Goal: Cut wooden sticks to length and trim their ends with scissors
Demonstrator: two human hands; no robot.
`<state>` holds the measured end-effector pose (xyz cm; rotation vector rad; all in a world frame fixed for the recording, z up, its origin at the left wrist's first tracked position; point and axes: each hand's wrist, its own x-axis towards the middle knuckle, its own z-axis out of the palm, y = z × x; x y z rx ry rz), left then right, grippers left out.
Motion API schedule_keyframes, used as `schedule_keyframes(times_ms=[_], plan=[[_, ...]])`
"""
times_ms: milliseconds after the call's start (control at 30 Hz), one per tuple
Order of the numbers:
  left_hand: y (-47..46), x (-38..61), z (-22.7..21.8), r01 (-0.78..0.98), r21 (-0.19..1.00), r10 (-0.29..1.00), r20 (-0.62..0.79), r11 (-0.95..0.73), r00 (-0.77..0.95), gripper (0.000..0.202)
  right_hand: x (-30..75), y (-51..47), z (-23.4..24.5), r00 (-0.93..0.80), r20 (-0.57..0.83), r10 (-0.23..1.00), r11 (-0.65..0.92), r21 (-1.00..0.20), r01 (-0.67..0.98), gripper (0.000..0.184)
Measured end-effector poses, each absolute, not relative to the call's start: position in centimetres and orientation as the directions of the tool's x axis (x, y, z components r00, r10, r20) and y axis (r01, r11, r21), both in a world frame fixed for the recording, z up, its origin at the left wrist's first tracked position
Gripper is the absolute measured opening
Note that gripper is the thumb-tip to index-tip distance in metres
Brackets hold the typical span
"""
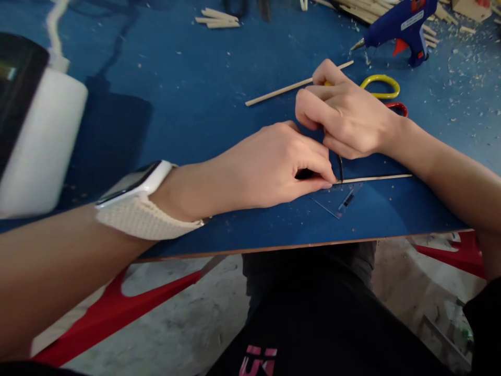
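Observation:
My left hand (274,164), with a white watch (136,183) on its wrist, presses fingers pinched together onto the left end of a thin wooden stick (376,178) lying on the blue table (176,104). A clear plastic set square (336,198) lies flat just under that stick. My right hand (344,117) is closed around a dark pen (341,168) whose tip touches the stick right beside my left fingertips.
A second thin stick (279,92) lies behind my hands. Yellow-and-red-handled scissors (385,93) sit behind my right hand. A blue glue gun (403,23) and piles of wood sticks (217,18) are at the far edge. A white roll (39,141) lies at left. Red table legs (117,308) show below.

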<state>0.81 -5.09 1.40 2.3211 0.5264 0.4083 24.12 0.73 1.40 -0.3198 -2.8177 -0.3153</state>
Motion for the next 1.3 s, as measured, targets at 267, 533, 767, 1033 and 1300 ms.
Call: schedule_keyframes(times_ms=[267,533,767,1033,1300], plan=[[-5.1,0.7,1.4,0.249,0.705,0.473,0.138,-0.664,0.870,0.031,24.3,0.8,1.2,-0.918,0.375,0.131,0.964,0.169,0.207,0.042],[-5.0,0.7,1.3,0.249,0.708,0.468,0.128,-0.661,0.875,0.031,24.3,0.6,1.8,-0.932,0.329,0.156,0.967,0.143,0.212,0.038],[-5.1,0.7,1.4,0.276,0.669,0.463,0.116,-0.690,0.879,0.029,26.1,-0.3,4.0,-0.824,0.478,0.303,0.918,0.085,0.387,0.049],[-5.1,1.2,1.3,0.304,0.624,0.463,0.104,-0.720,0.880,0.029,30.4,-3.6,7.7,-0.796,0.221,0.563,0.821,-0.263,0.507,0.066],[-4.6,1.0,0.7,0.205,0.694,0.443,0.181,-0.690,0.878,0.030,33.7,-6.2,6.0,-0.774,0.234,0.588,0.808,-0.127,0.576,0.036]])
